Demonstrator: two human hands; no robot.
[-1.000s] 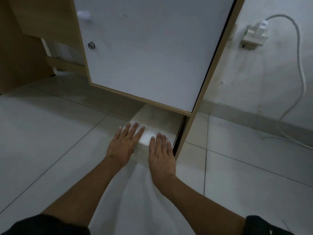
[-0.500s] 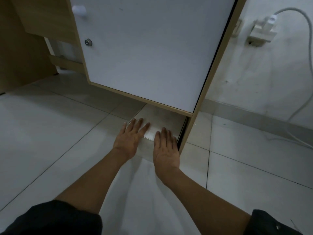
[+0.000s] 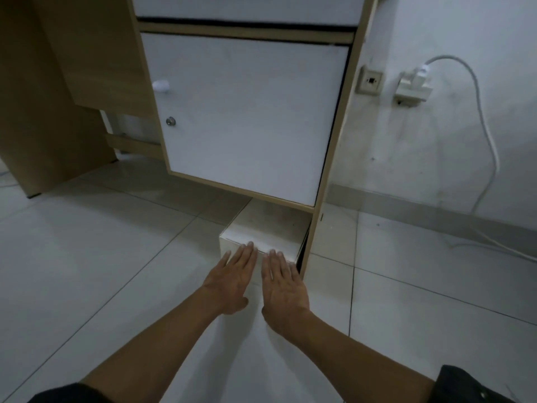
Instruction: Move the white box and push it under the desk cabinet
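The white box (image 3: 267, 228) lies on the tiled floor, most of it under the desk cabinet (image 3: 247, 117), with only its front edge sticking out. The cabinet has a white door, a round lock and wooden edges. My left hand (image 3: 232, 277) is flat, fingers together, its fingertips at the box's front edge. My right hand (image 3: 283, 282) lies flat beside it, fingertips touching the same front face near the cabinet's right side panel (image 3: 328, 199). Neither hand grips anything.
A wooden desk leg panel (image 3: 43, 112) stands at the left. On the wall to the right are a socket plate (image 3: 370, 81) and a plug adapter (image 3: 414, 88) with a white cable (image 3: 491, 146) that runs down onto the floor.
The box has slid further under the cabinet. Both hands now sit at its front edge instead of on its top. The camera has tilted up and pulled back.
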